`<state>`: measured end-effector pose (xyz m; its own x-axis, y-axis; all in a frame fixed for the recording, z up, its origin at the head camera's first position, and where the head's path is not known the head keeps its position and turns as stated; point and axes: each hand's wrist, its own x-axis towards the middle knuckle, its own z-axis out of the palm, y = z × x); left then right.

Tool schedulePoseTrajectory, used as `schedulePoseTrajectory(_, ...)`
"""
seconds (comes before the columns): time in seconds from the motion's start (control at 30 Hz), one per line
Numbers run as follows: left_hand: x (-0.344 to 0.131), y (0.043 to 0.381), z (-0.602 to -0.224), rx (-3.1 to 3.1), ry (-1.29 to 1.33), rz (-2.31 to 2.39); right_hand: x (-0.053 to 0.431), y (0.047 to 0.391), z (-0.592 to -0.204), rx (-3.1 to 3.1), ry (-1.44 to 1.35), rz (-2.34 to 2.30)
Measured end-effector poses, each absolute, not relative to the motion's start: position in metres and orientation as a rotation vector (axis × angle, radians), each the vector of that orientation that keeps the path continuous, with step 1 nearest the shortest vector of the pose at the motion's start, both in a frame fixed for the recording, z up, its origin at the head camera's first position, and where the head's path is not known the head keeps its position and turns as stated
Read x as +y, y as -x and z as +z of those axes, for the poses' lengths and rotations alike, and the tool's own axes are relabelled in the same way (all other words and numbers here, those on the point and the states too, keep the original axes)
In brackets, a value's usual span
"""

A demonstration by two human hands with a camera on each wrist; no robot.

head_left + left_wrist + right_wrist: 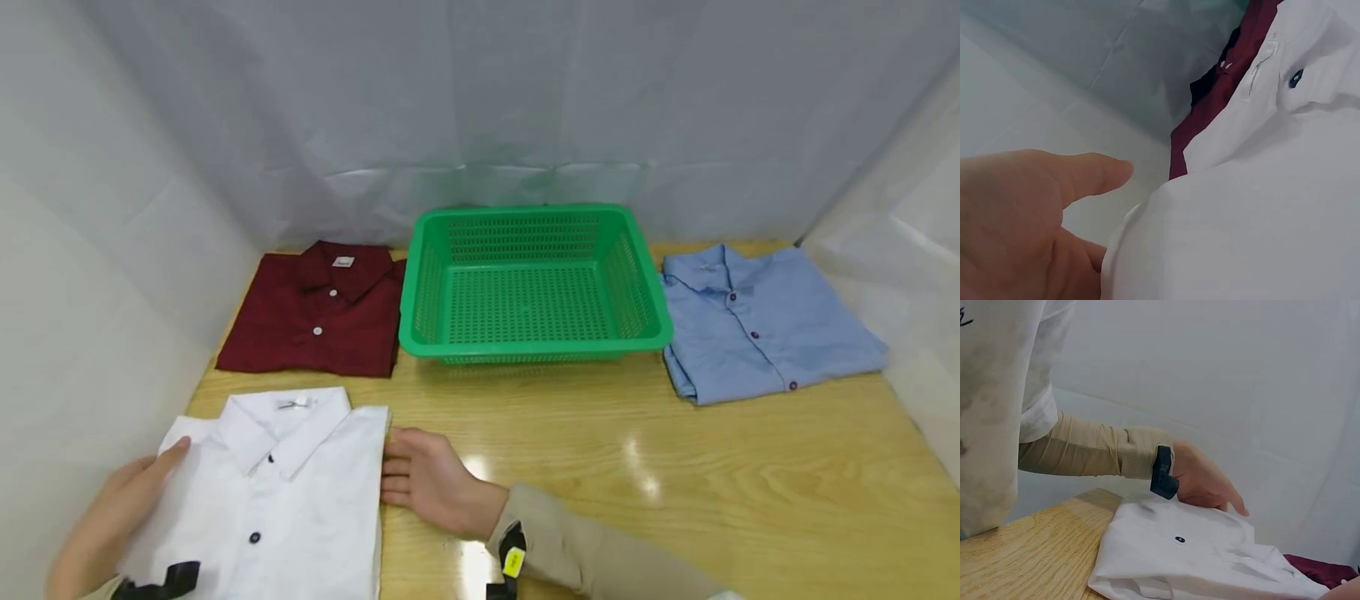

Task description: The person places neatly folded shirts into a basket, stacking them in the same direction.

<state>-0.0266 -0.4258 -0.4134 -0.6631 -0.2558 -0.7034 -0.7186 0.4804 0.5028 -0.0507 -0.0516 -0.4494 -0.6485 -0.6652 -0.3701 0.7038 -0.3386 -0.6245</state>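
Observation:
A folded white shirt [315,492], collar at the far end and dark buttons down the front, lies at the table's left front. At its left edge is my left hand [120,510]. In the left wrist view the thumb [1100,175] stands straight and apart from the cloth, while the other fingers are partly hidden behind the shirt's side. My right hand [442,483] is at the opposite edge, its fingers loosely bent against the cloth. From the right wrist view, the left hand [1200,481] appears across the shirt, and only a sliver of the right hand shows at the lower right corner.
Beyond the white shirt lies a folded maroon shirt [352,333]. A green plastic basket [536,346] with nothing in it stands at the back middle, a folded blue shirt [810,325] to its right. White sheeting [360,108] walls the wooden table [720,475] at back and sides.

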Motion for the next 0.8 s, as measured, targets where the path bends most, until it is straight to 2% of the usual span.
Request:
schedulePoseTrajectory(0.4, -0.429, 0.026, -0.423, 2.079, 0.744, 1.321, -0.069, 0.048, -0.451, 1.042, -0.079, -2.056)
schedulePoseTrajectory(0.67, -0.427, 0.030, -0.429, 1.902, 0.777, 1.586, -0.064, 0.049, -0.451, 1.056, -0.114, -2.026)
schedulePoseTrajectory(0.8, -0.423, 0.032, -0.431, 1.883, 0.743, 1.568, -0.062, 0.051, -0.453, 1.047, -0.116, -2.023)
